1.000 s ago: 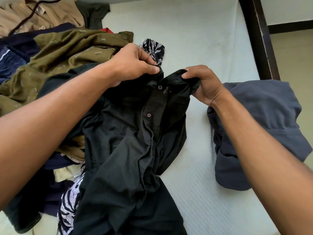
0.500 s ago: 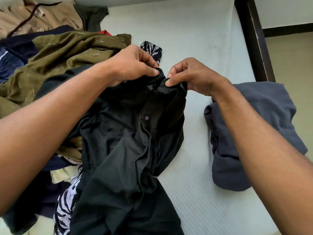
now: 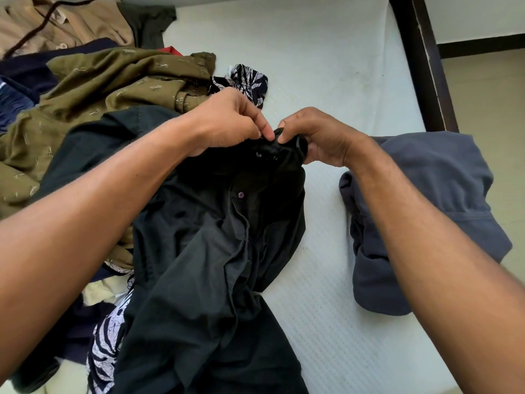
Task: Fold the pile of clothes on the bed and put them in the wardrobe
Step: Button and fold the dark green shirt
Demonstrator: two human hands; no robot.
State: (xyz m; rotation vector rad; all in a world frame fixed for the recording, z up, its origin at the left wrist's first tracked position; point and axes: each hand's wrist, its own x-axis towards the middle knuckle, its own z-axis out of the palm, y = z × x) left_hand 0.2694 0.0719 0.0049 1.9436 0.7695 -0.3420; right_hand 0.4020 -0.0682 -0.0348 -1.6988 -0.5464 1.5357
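Note:
A black button-up shirt lies crumpled down the middle of the white mattress, its collar at the far end. My left hand and my right hand meet at the collar, each pinching the black cloth at the top button, fingertips almost touching. A pile of clothes spreads to the left: an olive patterned garment, a tan shirt, navy pieces and a black-and-white print. The wardrobe is not in view.
A slate-blue garment lies bunched on the mattress's right edge, partly under my right forearm. A dark wooden bed frame runs along the right, with pale floor beyond it. A small black-and-white print piece sits behind my left hand.
My right hand slid left along the collar until it met my left hand at the top button. The collar is now bunched between both hands. The view tilted slightly.

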